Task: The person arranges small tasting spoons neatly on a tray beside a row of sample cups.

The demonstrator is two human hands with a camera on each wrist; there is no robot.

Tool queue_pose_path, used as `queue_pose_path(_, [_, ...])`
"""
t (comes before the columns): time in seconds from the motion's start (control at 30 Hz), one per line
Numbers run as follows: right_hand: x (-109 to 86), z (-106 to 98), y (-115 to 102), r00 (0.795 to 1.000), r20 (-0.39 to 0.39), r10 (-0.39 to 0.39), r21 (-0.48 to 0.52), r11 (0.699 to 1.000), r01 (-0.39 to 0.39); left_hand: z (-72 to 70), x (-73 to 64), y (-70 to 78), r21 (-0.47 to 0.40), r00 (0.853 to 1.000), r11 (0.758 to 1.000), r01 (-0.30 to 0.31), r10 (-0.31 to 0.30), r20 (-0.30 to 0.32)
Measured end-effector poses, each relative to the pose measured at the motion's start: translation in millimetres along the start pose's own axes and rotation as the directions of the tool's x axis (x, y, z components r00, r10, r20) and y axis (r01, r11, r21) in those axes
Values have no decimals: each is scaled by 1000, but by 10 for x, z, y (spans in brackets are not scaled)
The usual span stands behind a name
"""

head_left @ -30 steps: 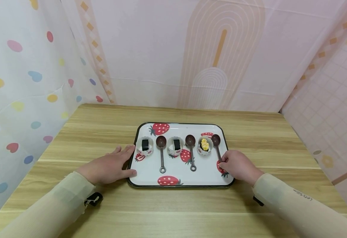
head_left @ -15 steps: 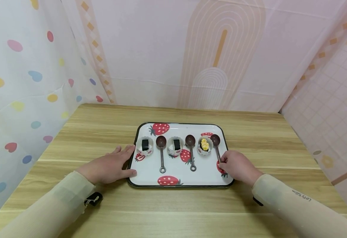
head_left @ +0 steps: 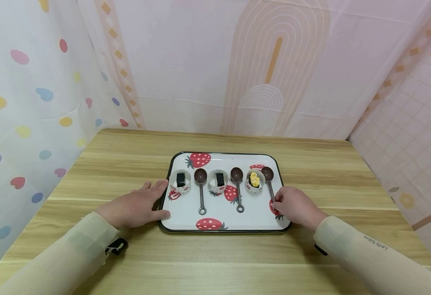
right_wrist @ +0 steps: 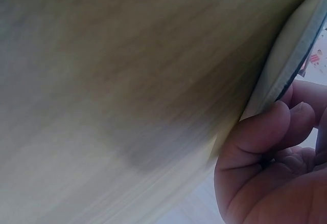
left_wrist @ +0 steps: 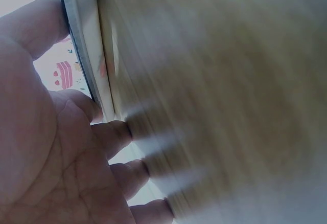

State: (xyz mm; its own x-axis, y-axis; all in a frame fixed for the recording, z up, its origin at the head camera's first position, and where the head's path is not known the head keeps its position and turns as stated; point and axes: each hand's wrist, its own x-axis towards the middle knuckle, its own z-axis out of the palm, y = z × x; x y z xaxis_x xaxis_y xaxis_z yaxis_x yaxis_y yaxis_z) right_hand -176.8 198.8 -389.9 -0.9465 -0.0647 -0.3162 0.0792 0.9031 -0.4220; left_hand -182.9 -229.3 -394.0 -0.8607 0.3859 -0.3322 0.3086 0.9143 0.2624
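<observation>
A white tray with strawberry prints and a dark rim lies on the wooden table. Three brown scoops with long handles lie on it: left, middle and right. My right hand pinches the right scoop's handle near its lower end, which the fingers hide. At the tray's left edge rests my left hand, fingers extended and thumb over the rim. In the left wrist view, the fingers lie along the tray's side. Curled fingers show beside the tray in the right wrist view.
Between the scoops stand three paper cups. The left cup and middle cup hold rice pieces with black seaweed; the right cup holds one topped with yellow. Patterned curtains hang behind the table and on both sides.
The right scoop has shifted very slightly left, towards the cup with the yellow topping. Both hands, the tray and the other things stay practically where they were.
</observation>
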Motion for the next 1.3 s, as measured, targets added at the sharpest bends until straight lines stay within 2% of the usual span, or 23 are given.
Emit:
queue_pose_path(0.67, [-21,7,13,1000,-1,-6,22,1000,6,-6,-3,-1,-22,1000,1000,4,-3,9])
queue_pose_path(0.93, [-21,3,28,1000,-8,-12,51,999,12,-28,-6,-31,-49,1000,999,1,0,31])
queue_pose_path(1.13, [-31,-27,39,997,-79,-7,74,997,13,-85,-16,-44,-86,999,996,18,-15,39])
queue_pose_path(1.3, [-40,-65,42,988,-155,-16,61,998,25,-121,-4,-66,-71,1000,997,-16,15,-9])
